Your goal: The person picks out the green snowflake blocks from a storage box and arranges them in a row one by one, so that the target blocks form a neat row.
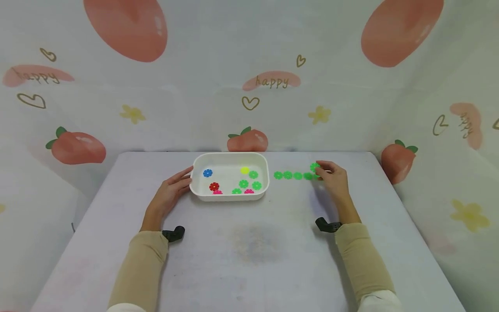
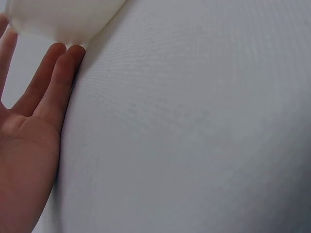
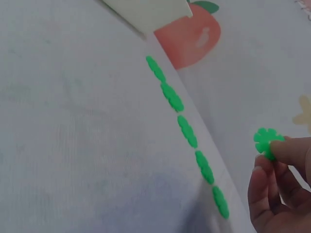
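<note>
My right hand [image 1: 333, 177] pinches a green snowflake-shaped plastic disc [image 3: 265, 141] between thumb and fingers, raised over the table. Below it runs a row of several green discs [image 1: 287, 175], lying flat toward the white tray. Straight fingers of my left hand [image 1: 168, 195] touch the left side of the white plastic tray [image 1: 230, 197]; in the left wrist view the fingertips [image 2: 77, 49] meet the lower wall of the tray. Inside the tray lie several green discs [image 1: 243, 183], a blue disc [image 1: 208, 173], a red disc [image 1: 214, 186], a yellow disc [image 1: 244, 170] and pink discs [image 1: 249, 191], partly hidden by the front rim.
A white cloth covers the table [image 1: 218, 268], whose back edge meets a printed curtain [image 1: 195, 86] with peaches and hearts. The tray stands near that back edge. Each wrist wears a black camera mount [image 1: 174, 234].
</note>
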A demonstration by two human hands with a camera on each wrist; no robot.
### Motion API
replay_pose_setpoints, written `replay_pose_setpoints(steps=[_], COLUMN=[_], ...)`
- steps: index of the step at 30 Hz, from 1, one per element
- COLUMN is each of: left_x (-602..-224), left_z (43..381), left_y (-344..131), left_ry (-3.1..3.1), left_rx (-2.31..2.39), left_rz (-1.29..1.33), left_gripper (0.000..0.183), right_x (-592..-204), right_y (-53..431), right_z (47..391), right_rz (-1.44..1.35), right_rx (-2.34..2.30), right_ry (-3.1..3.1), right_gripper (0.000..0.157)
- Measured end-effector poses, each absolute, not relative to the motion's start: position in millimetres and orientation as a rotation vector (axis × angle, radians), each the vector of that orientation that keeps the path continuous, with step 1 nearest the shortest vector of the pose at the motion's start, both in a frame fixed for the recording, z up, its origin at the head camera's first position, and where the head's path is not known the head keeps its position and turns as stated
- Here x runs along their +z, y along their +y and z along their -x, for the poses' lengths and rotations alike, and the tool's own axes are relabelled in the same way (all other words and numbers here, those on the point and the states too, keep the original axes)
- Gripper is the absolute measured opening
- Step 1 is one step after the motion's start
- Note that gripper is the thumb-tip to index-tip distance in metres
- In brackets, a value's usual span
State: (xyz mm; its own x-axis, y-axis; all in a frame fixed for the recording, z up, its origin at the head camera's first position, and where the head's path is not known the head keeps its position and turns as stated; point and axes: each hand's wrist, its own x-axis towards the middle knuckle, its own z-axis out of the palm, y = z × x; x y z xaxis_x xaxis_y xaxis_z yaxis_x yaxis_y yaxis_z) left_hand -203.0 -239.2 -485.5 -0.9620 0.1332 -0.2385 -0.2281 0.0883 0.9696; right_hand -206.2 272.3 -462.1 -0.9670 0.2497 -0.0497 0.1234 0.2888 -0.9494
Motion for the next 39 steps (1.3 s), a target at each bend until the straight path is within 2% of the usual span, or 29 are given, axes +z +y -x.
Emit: replay_pose_setpoints(steps=[23, 39], left_x=[-488, -483], left_z=[205, 200], left_y=[-240, -241], left_ry=[2.089, 2.086], left_rx=[1.968, 1.971], left_rz=[0.070, 0.080], left_gripper=[0.058, 0.056], right_x=[-469, -473], right_y=[300, 301], right_z=[200, 205], right_rz=[0.624, 0.497], right_rx=[1.362, 1.056], right_ry=[-2.652, -2.804], right_gripper=[0.035, 0.036])
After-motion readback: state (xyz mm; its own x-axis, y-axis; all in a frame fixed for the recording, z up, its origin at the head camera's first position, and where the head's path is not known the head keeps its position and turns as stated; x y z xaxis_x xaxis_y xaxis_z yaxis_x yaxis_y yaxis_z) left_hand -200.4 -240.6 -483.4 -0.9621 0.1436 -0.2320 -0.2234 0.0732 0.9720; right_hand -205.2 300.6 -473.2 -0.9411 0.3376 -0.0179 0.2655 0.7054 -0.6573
